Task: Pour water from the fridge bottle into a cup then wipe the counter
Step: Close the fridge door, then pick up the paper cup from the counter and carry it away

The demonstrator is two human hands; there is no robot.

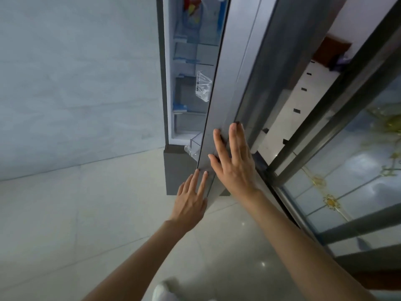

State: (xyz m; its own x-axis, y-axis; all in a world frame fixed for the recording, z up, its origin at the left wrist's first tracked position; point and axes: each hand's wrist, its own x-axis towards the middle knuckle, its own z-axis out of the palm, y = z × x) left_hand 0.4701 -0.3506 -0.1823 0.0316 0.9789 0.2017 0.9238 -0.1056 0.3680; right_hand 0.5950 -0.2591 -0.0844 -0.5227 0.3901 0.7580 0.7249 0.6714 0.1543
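Observation:
The grey fridge door (pixel 236 61) stands partly ajar, and a narrow gap shows the lit interior with its door shelves (pixel 191 88). My right hand (pixel 234 161) lies flat on the door's outer face with straight fingers. My left hand (pixel 192 198) reaches from below, and its straight fingertips touch the door's lower edge. Neither hand holds anything. Coloured packages (pixel 193 9) sit at the top of the interior and clear plastic wrap (pixel 202 86) hangs off a shelf. No bottle, cup or counter shows in this view.
A pale tiled wall (pixel 76 83) fills the left side. Glossy light floor tiles (pixel 108 224) run below. Dark-framed sliding glass doors (pixel 347 148) stand at the right, close to the fridge door. A white shoe (pixel 162 292) shows at the bottom edge.

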